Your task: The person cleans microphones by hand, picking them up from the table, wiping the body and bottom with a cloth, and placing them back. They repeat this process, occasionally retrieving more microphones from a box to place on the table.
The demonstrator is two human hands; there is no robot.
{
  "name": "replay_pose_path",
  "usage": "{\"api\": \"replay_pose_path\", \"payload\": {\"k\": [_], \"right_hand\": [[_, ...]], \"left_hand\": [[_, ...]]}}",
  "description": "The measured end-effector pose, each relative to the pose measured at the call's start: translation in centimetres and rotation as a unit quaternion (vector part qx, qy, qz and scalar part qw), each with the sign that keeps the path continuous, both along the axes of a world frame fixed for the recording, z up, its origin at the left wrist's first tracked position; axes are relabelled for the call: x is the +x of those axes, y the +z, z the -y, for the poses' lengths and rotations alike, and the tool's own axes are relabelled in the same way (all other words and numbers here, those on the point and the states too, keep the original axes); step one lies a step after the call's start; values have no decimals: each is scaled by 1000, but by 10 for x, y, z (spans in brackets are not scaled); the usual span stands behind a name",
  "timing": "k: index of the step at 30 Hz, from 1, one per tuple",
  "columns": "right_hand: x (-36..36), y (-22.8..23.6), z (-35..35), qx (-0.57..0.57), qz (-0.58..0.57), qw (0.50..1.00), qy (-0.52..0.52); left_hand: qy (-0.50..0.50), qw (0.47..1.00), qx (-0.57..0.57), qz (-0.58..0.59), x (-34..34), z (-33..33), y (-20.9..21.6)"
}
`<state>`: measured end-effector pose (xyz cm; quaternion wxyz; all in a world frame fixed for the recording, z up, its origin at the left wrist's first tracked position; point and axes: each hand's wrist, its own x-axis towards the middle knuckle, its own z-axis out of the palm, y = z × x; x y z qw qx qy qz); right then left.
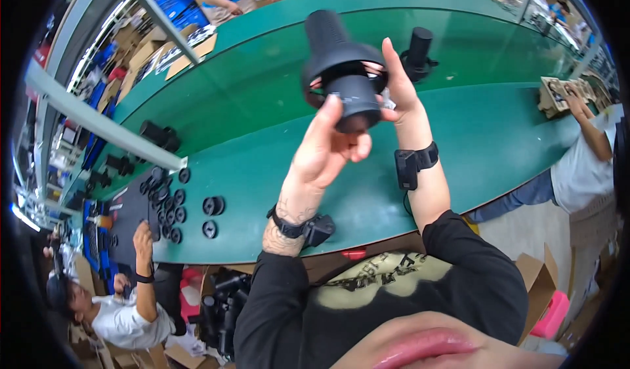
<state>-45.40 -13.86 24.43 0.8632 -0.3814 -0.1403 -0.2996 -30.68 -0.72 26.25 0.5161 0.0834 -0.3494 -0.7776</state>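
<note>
Over the green work surface, both of my hands hold a black plastic appliance (328, 61). It has a ribbed cylindrical handle at the far end, a wide round collar and a shorter cylinder facing me. My left hand (321, 139) pinches the near cylinder (354, 103), its thumb on top and its other fingers curled. From the right, my right hand (401, 90) grips the collar side, with one finger pointing up and others hidden behind the part. A similar black appliance (418, 54) stands just beyond my right hand.
Several round black parts (172, 205) lie left on the green surface (275, 198). A co-worker's hand (143, 241) is near them. Another person handles a cardboard tray (556, 97) at the right. A grey metal post (105, 116) stands left. An open carton (535, 284) is lower right.
</note>
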Motion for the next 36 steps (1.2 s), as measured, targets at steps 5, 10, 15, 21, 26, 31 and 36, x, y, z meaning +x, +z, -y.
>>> {"api": "replay_pose_path", "payload": {"k": [5, 10, 15, 21, 26, 31, 36], "right_hand": [[22, -8, -19, 29, -100, 987, -125], [31, -23, -37, 123, -24, 969, -212], [41, -16, -48, 189, -18, 947, -260], [37, 10, -53, 221, -9, 927, -303], [22, 35, -69, 170, -2, 960, -221], [25, 65, -90, 273, -78, 923, -260], [20, 41, -72, 176, -27, 965, -191]], "left_hand": [[11, 989, -79, 126, -10, -22, 15], [-66, 997, 6, 29, -9, -34, 31], [-14, 998, 12, 53, -4, -33, 34], [-38, 999, 22, 16, 1, -24, 25], [-64, 996, 30, -48, -4, -20, 18], [-54, 997, 42, -29, -4, -24, 16], [-27, 999, 25, 25, -3, -23, 19]]}}
